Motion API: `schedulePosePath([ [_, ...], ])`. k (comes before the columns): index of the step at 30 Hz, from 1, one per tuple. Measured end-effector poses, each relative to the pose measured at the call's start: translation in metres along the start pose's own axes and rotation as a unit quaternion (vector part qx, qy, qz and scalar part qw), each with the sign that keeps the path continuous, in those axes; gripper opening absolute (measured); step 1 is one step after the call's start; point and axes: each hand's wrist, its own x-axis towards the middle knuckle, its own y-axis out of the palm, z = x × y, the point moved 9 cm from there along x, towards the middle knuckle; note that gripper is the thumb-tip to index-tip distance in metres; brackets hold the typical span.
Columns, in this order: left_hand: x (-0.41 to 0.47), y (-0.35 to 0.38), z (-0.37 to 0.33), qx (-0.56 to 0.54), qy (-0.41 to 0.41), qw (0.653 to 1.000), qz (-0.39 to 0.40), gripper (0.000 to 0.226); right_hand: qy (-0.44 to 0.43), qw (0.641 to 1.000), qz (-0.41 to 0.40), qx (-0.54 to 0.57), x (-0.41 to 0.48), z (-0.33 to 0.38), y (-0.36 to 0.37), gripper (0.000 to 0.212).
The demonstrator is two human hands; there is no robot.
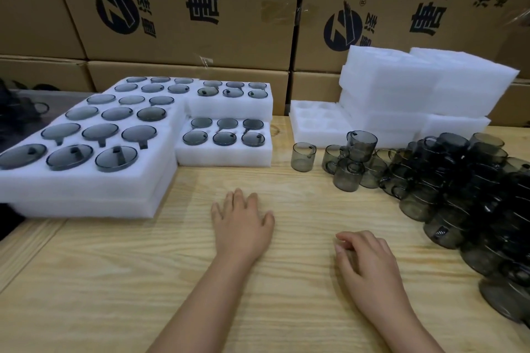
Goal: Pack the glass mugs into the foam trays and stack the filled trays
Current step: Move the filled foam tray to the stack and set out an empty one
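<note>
Left hand (242, 226): fingers flat on table (114, 281), holding nothing | right hand (370, 264): fingers loosely curled, holding nothing | glass mugs (459, 180): piled beyond right fingers | filled foam trays (86, 189): beyond left fingers, leftward

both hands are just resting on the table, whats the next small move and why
Probably the right hand should pull the empty foam tray nearer: that hand holds nothing, the trays on the left look full, and loose glass mugs wait on the table.

Left hand (242, 223) flat; right hand (370, 264) loosely curled.
</note>
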Motion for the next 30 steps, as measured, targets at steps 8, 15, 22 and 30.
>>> schedulePosePath([
  [8, 0.005, 0.001, -0.004, 0.017, 0.008, 1.000, -0.023, 0.055, -0.100, 0.982, -0.137, 0.080, 0.089, 0.069, -0.044, 0.016],
  [15, 0.007, 0.007, -0.003, 0.015, 0.010, 1.000, -0.012, 0.057, -0.023, 0.987, 0.052, -0.151, 0.261, 0.074, 0.025, 0.040],
  [22, 0.005, 0.005, -0.004, 0.017, 0.010, 1.000, -0.011, 0.057, 0.078, 0.938, 0.226, -0.251, 0.300, 0.033, 0.081, 0.050],
  [30, 0.007, 0.008, -0.003, 0.015, 0.008, 1.000, 0.003, 0.059, 0.023, 0.997, 0.072, -0.027, 0.309, 0.070, 0.016, 0.034],
])
